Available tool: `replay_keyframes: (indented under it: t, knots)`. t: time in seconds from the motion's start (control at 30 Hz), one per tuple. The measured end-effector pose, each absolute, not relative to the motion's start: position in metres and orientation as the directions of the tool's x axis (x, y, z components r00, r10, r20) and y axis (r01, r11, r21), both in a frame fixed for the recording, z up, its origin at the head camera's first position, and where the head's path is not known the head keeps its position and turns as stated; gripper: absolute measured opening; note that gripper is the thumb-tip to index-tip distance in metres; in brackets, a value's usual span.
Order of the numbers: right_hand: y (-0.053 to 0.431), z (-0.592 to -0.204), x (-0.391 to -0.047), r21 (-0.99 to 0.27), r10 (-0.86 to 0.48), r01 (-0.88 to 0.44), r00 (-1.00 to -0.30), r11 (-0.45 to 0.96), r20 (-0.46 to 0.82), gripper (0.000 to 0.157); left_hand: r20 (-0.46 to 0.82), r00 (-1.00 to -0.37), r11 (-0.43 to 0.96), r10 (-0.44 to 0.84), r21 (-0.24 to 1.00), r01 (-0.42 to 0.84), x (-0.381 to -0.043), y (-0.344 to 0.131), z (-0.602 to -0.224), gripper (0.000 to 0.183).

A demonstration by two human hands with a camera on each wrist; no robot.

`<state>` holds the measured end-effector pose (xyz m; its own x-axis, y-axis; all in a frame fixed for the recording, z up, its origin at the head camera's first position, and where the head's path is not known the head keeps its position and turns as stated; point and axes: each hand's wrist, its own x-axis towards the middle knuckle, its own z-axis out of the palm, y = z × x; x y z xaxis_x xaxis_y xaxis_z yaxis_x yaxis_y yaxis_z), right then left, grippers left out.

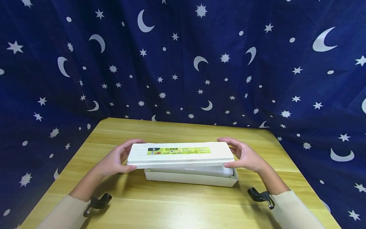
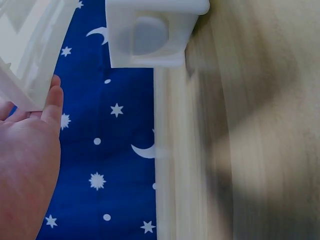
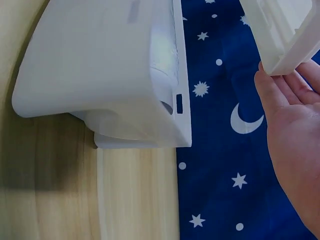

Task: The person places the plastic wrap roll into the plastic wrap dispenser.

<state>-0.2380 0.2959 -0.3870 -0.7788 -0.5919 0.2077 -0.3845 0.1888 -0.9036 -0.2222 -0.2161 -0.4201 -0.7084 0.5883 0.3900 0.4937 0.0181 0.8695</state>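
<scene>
A white lid (image 1: 180, 160) with a green and yellow label is held by its two ends above a long white box (image 1: 188, 180). My left hand (image 1: 121, 158) grips the lid's left end, thumb at the front edge and fingers at the back. At the other end my right hand (image 1: 243, 155) pinches it the same way. Inside the box lies a roll of cling film (image 1: 206, 171), partly hidden under the lid. The right wrist view shows the roll (image 3: 164, 55) within the box (image 3: 90, 60), apart from the raised lid (image 3: 282, 35).
The box stands on a wooden table (image 1: 171, 203). A dark blue curtain (image 1: 183, 63) with moons and stars hangs behind and at both sides. Black wrist mounts (image 1: 98, 202) sit on both forearms, near the light sleeves (image 1: 64, 213).
</scene>
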Motion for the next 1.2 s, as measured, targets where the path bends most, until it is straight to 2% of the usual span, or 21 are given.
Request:
replay_keyframes:
  t: [0.5,1.2]
  knots:
    - [0.305,-0.392,-0.227,-0.901,-0.568,-0.411,-0.778,0.139,0.268,0.082,0.393,-0.734,0.017,0.553,0.876,0.482,-0.231,-0.208,-0.421,0.079]
    - [0.31,-0.402,-0.223,-0.9,-0.531,-0.421,-0.791,0.115,0.303,0.089,0.291,-0.801,0.122,0.523,0.904,0.409,-0.235,-0.207,-0.423,0.083]
